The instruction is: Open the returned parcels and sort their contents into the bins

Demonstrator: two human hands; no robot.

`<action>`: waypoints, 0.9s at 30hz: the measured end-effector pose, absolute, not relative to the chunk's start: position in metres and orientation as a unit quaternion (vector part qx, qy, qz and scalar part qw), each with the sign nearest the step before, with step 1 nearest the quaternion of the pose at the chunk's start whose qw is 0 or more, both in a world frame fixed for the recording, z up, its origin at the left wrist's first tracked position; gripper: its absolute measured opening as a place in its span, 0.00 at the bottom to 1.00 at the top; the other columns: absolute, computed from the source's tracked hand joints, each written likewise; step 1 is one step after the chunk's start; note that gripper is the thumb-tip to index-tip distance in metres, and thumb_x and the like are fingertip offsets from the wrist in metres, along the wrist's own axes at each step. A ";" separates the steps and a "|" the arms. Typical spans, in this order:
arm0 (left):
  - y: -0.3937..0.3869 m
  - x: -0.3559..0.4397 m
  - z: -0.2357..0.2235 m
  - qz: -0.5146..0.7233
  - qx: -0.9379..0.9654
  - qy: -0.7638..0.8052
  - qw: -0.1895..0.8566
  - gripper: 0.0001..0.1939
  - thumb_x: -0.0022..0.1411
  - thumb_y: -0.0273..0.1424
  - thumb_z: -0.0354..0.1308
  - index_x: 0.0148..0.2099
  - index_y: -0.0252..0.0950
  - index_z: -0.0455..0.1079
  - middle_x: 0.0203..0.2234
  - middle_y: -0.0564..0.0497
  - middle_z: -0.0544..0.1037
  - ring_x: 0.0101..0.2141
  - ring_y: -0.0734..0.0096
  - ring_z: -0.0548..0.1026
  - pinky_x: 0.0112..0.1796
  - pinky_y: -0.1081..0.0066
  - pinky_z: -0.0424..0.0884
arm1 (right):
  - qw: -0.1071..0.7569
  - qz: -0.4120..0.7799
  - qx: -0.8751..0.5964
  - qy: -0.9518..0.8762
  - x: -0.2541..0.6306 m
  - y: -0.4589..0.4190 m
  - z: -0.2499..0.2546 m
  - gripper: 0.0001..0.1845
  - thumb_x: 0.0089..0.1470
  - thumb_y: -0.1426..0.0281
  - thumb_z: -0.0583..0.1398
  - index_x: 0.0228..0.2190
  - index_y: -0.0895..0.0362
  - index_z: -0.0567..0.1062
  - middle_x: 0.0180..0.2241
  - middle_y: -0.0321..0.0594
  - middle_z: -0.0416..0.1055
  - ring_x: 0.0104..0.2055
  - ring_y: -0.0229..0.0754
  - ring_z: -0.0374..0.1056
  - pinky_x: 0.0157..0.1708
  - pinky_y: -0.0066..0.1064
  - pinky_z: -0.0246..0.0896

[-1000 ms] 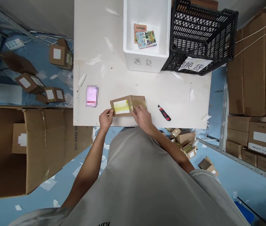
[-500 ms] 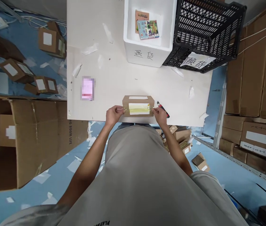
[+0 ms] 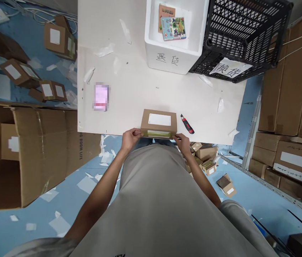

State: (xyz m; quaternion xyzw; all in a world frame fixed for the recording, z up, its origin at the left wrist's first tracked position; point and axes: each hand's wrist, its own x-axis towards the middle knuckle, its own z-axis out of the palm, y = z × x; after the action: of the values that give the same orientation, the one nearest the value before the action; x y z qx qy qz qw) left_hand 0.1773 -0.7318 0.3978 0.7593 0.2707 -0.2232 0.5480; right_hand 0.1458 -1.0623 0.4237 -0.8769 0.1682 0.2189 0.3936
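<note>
- Two hands, the left hand (image 3: 130,138) and the right hand (image 3: 182,142), are on a small brown box (image 3: 156,127).
- The box looks shut on the sides that show. No flap sticks up, and I can see no cut.
- A white label (image 3: 159,119) is on its top, and shiny yellow tape (image 3: 158,134) is on its front.
- So the shutting and taping look done. What is left to do on this box I cannot tell, as its inside is hidden.
- A red and black knife (image 3: 187,124) lies on the white table (image 3: 129,100), just to the right of the box. No hand touches it.
- The left hand has its thumb and fingers close together, pinching the box at its left front corner.
- The right hand pinches the right front corner the same way. It is too small to see if the fingers have card or tape.
- The box is between the hands, at the table edge nearest the person. Most of it is on the far side of the fingertips.
</note>
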 end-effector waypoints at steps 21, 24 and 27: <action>-0.752 0.326 0.395 -0.086 0.835 0.242 0.487 0.16 0.61 0.35 0.71 0.48 0.31 0.88 0.44 0.41 0.90 0.43 0.57 0.86 0.51 0.62 0.81 | 0.340 0.157 -0.915 0.151 0.323 -1.058 0.424 0.15 0.72 0.64 0.62 0.36 0.55 0.86 0.39 0.46 0.87 0.45 0.52 0.82 0.49 0.38 0.73; -0.750 0.311 0.396 -0.109 0.822 0.254 0.499 0.17 0.58 0.35 0.72 0.47 0.31 0.88 0.42 0.42 0.90 0.42 0.57 0.85 0.49 0.62 0.82 | 0.338 0.172 -0.913 0.147 0.309 -1.058 0.424 0.15 0.73 0.65 0.62 0.35 0.53 0.86 0.40 0.46 0.88 0.47 0.53 0.83 0.51 0.39 0.73; -0.748 0.278 0.398 -0.118 0.814 0.261 0.506 0.19 0.58 0.37 0.72 0.49 0.32 0.88 0.43 0.41 0.91 0.42 0.55 0.86 0.49 0.60 0.82 | 0.345 0.173 -0.912 0.137 0.279 -1.056 0.422 0.15 0.74 0.64 0.62 0.38 0.54 0.87 0.42 0.48 0.88 0.48 0.55 0.84 0.52 0.40 0.74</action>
State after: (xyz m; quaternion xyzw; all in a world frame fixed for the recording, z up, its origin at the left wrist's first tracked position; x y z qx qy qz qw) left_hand 0.2781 -0.7484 0.3975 0.8138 0.2610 -0.1178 0.5057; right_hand 0.2786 -1.0559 0.4223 -0.9122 0.1373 0.1732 0.3451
